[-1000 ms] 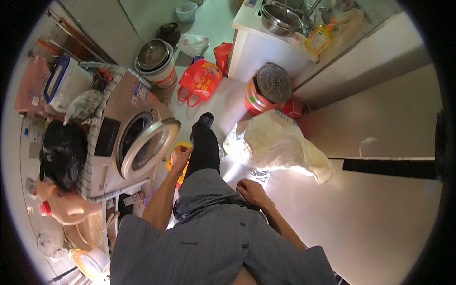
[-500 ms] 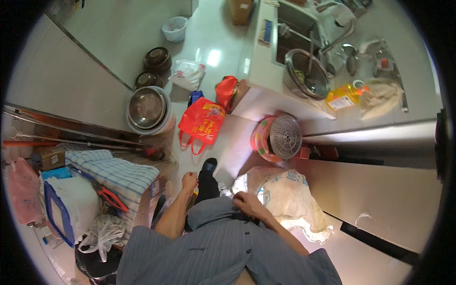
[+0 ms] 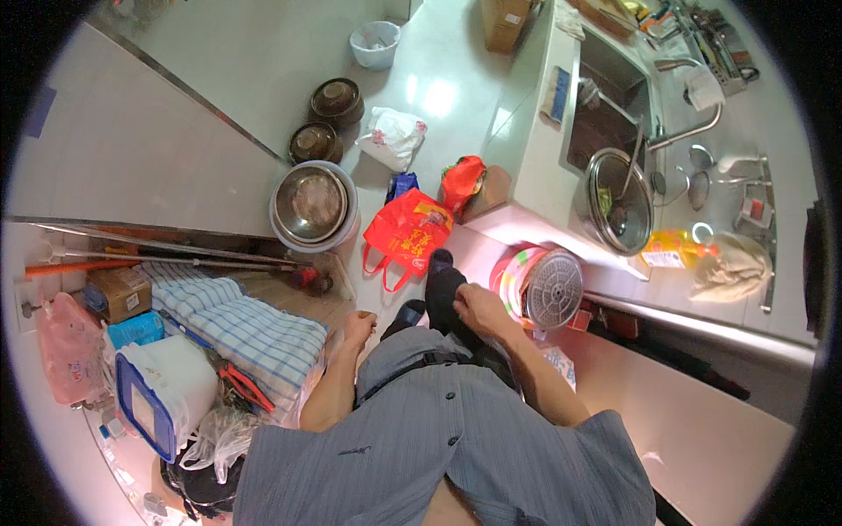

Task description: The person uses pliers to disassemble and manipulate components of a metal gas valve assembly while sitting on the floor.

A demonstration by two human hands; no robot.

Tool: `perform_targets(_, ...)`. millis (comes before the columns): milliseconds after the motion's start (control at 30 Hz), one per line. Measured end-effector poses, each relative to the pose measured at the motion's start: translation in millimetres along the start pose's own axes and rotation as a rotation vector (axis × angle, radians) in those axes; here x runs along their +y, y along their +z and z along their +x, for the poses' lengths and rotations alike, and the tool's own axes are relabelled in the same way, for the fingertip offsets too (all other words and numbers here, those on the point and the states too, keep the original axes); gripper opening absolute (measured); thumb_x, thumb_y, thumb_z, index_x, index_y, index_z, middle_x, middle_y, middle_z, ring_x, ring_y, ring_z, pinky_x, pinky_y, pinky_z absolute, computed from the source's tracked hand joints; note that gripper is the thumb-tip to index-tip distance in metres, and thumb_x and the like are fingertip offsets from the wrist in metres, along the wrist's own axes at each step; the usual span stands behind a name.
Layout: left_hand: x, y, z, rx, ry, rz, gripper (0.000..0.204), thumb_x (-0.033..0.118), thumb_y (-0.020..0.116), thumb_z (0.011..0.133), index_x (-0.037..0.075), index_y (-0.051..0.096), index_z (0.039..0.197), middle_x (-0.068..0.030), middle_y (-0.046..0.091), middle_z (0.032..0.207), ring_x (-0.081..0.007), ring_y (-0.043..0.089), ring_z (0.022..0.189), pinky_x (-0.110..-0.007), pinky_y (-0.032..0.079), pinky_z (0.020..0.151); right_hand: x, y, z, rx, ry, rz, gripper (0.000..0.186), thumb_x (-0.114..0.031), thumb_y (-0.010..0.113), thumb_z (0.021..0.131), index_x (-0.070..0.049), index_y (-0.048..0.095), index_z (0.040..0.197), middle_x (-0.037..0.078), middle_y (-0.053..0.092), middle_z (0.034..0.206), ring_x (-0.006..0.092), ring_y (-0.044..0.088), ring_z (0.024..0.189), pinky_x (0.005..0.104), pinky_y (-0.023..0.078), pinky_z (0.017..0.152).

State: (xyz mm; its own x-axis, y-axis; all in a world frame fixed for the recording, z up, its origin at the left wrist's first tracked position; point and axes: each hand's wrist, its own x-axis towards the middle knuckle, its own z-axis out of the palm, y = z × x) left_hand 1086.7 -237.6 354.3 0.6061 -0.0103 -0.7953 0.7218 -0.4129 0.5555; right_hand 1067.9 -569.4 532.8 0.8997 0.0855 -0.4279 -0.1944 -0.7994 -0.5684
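My left hand [image 3: 359, 327] hangs at my left side near a slippered foot [image 3: 406, 313], its fingers loosely curled with nothing visible in them. In front of my right thigh is my right hand [image 3: 481, 309], also curled and seemingly bare. Just beyond it my other dark-clad leg [image 3: 445, 289] reaches forward. On the floor ahead lies a red shopping bag [image 3: 405, 235] with two handles. A round perforated metal steamer plate [image 3: 553, 287] sits right of my right hand, by a pink and green patterned round container [image 3: 511, 276].
Left: stacked metal bowls [image 3: 310, 204], brown lidded pots [image 3: 338, 103], a striped cloth [image 3: 237, 316] and a white tub with a blue rim [image 3: 175, 386]. Right: a counter with a sink [image 3: 605, 105], a metal pot [image 3: 618, 197] and an orange bottle [image 3: 671, 250]. A white plastic bag [image 3: 392, 138] lies ahead.
One leg has stepped forward toward the red bag. My right hand has swung forward from my waist. The pale sack at my right has mostly passed out of sight.
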Motion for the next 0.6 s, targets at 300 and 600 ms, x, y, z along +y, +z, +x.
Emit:
perform_targets(300, 140, -31, 65, 0.048, 0.026, -0.145, 0.03, 0.026, 0.061, 0.094, 0.002, 0.058, 0.075, -0.0058, 0.06, 0.067, -0.0155, 0.057, 0.053, -0.03, 0.043, 0.046, 60, -99, 158, 0.5, -0.199, -0.246, 0.019, -0.021, 0.064, 0.088, -0.003, 0.065, 0.096, 0.018, 0.064, 0.097, 0.0383, 0.063, 0.095, 0.0511, 0.051, 0.081)
perform_targets(600, 419, 24, 90, 0.118, 0.534, 0.157, 0.03, 0.021, 0.07, 0.087, -0.005, 0.071, 0.1, -0.0081, 0.069, 0.077, -0.0157, 0.063, 0.065, -0.031, 0.05, 0.063, 131, -150, 227, 0.431, -0.058, -0.398, 0.017, -0.019, 0.06, 0.086, -0.009, 0.07, 0.095, 0.014, 0.069, 0.1, 0.0323, 0.063, 0.099, 0.0513, 0.045, 0.097)
